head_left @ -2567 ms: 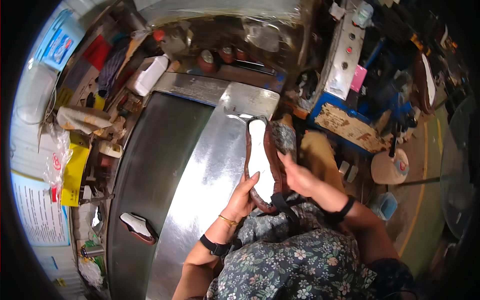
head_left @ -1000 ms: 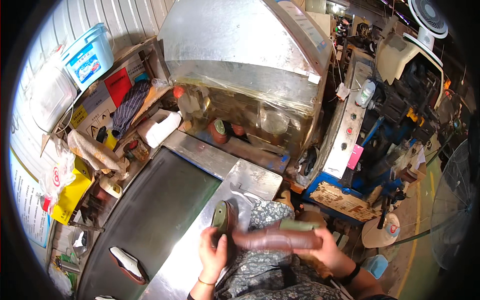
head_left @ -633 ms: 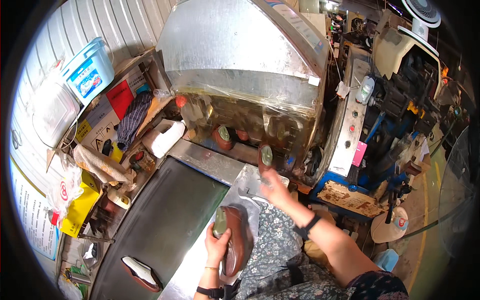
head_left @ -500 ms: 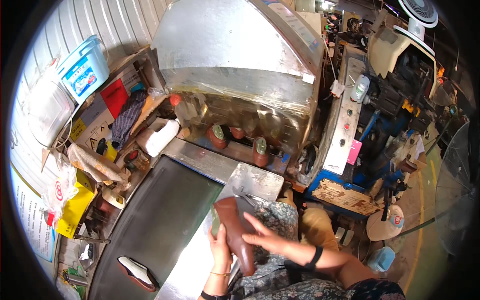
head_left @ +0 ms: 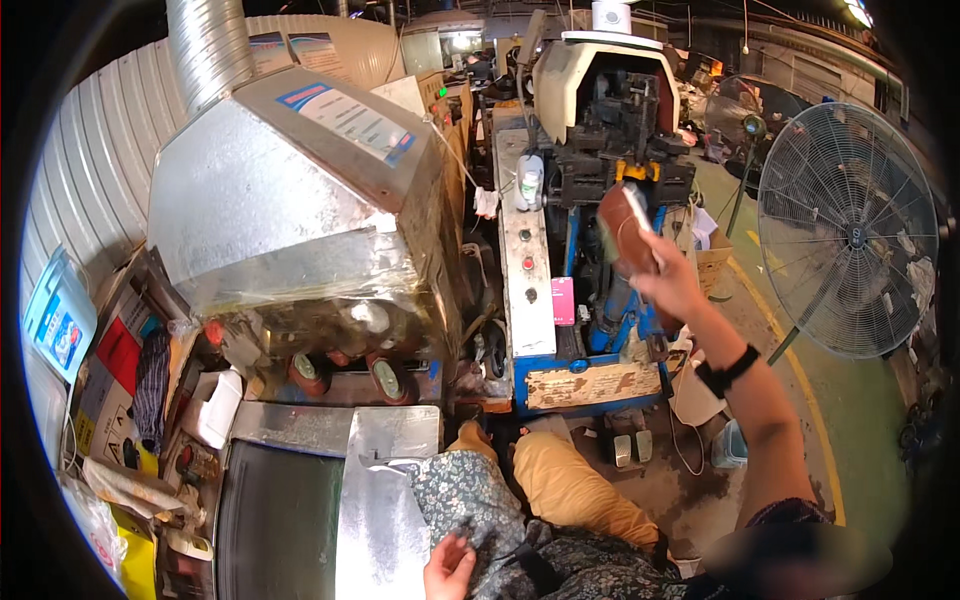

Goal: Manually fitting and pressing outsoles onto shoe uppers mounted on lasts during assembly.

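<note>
Raised out in front of the machine, my right hand (head_left: 668, 278) grips a brown leather shoe upper (head_left: 622, 228) with a pale strip along one edge. Its lower part is covered by my fingers. My left hand (head_left: 450, 567) rests low by my flowered apron (head_left: 465, 490), palm turned up. The fingers of that hand are loosely bent and apart, with nothing in them. A pressing machine with black clamps (head_left: 600, 165) stands behind the shoe upper; I cannot tell whether they touch.
A metal hood (head_left: 270, 180) covers brown shoes (head_left: 388, 380) at the end of a dark conveyor belt (head_left: 280, 520). A bare metal plate (head_left: 385, 520) lies beside the belt. On the right stands a large fan (head_left: 850, 230). Shelves with a blue bucket (head_left: 60, 315) line the left.
My view has swung right. The brown shoe upper has gone from my lap, where my left hand held it, up to the machine in my right hand. My left hand has let go.
</note>
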Available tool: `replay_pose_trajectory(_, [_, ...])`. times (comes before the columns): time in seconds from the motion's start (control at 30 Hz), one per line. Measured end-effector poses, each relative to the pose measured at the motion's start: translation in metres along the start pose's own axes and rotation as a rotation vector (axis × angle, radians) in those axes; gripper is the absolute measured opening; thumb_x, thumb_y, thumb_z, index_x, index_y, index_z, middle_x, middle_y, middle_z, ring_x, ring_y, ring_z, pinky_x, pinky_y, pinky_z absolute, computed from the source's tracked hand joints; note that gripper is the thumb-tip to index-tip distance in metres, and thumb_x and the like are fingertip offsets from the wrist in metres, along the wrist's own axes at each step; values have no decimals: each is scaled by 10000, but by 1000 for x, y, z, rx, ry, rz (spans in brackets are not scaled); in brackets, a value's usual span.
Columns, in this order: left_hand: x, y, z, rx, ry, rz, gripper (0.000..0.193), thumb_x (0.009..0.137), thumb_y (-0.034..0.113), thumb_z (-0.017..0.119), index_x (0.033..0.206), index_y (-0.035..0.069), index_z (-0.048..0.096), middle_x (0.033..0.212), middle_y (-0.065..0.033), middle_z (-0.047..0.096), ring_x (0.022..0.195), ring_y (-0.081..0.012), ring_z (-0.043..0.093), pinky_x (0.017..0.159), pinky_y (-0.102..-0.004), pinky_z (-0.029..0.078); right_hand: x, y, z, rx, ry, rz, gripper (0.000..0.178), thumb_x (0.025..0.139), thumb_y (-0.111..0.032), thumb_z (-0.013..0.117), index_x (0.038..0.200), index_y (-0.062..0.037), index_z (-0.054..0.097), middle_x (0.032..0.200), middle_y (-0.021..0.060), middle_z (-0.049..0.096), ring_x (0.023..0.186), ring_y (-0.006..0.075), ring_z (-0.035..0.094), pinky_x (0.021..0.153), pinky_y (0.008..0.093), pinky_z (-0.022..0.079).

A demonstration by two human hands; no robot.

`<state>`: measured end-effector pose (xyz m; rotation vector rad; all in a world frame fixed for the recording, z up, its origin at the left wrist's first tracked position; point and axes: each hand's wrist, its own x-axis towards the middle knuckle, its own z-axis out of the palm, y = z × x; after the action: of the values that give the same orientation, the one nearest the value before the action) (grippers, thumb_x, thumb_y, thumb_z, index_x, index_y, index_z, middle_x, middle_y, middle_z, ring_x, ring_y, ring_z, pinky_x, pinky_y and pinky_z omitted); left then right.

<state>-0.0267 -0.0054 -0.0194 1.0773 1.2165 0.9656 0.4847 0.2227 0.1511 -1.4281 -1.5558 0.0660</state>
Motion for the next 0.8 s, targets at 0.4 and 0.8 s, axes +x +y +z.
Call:
replay_pose_trajectory(0.4, [-1, 29, 18, 341, -31, -40, 296, 952, 212, 613, 1168, 11, 636, 1074, -156, 695, 1012, -248, 659, 892, -347, 507, 83, 22, -22, -837, -332, 346, 809, 674, -334, 736, 1431, -344, 449, 1280, 198, 525, 1099, 422, 581, 927, 459, 489])
replay_pose_trajectory(0.8, [8, -13, 9, 242, -134, -159, 451, 937, 225, 635, 1333, 35, 534, 1220, -224, 622, 1124, -301, 605, 927, -388, 500, 57, 42, 11, -755, -90, 226, 763, 745, -410, 661, 1457, -340, 396, 1380, 228, 407, 1146, 455, 495, 967, 481, 448])
